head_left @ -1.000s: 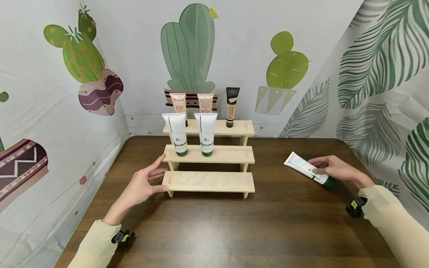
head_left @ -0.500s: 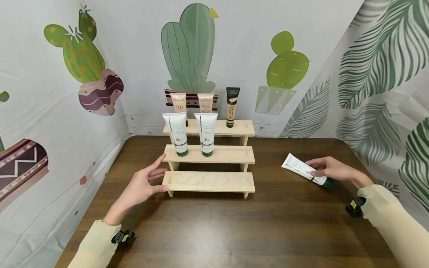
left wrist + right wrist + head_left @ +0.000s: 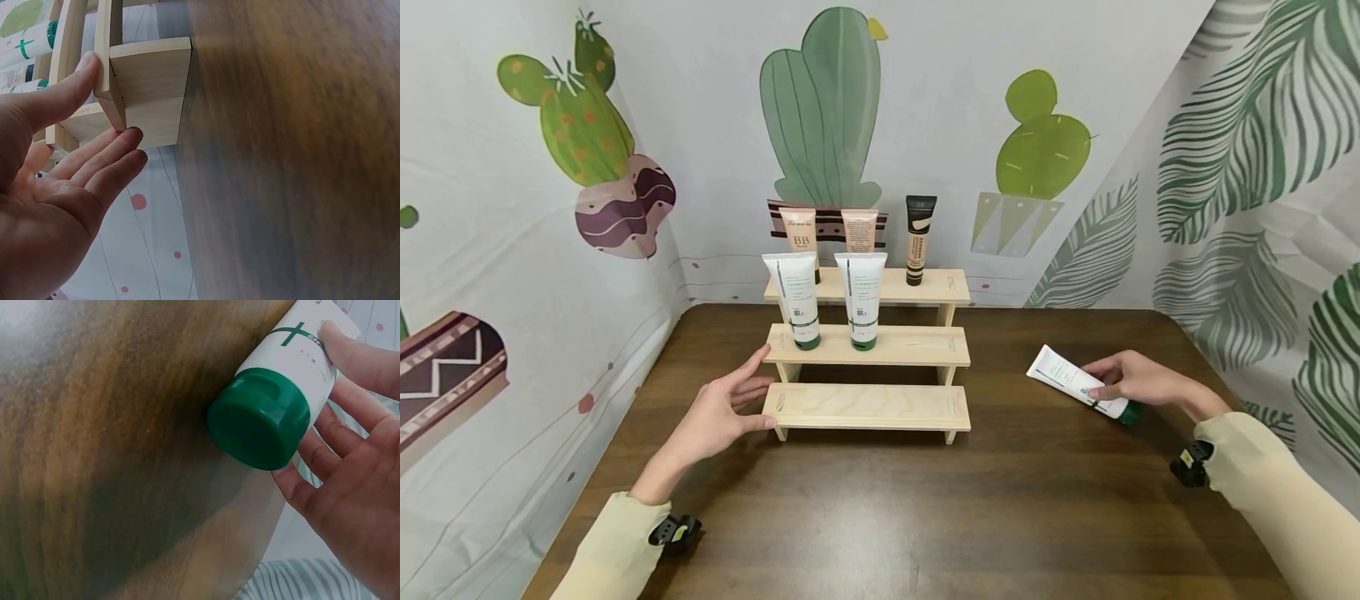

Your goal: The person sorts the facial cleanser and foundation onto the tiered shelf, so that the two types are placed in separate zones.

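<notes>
In the head view my right hand (image 3: 1129, 379) grips a white squeeze tube (image 3: 1071, 377), thumb on its printed face, close over the table. The tube lies tilted, its green cap (image 3: 259, 419) toward me in the right wrist view. My left hand (image 3: 718, 412) rests at the left end of a three-step wooden display rack (image 3: 868, 406). Its thumb touches the bottom step's front corner, and its nearly straight fingers lie along the rack's end. Two matching white tubes, one at the left (image 3: 796, 296) and another beside it (image 3: 862, 296), stand cap-down on the middle step.
On the top step stand two beige tubes, the left one marked BB (image 3: 800, 233) and the other (image 3: 860, 229) turned backside out, plus a black-and-beige tube (image 3: 916, 242). The brown wooden table (image 3: 880, 517) meets a cactus-print cloth backdrop (image 3: 940, 100) behind.
My right hand has shifted slightly left with the white tube, toward the rack. The left hand and the rack have stayed in place.
</notes>
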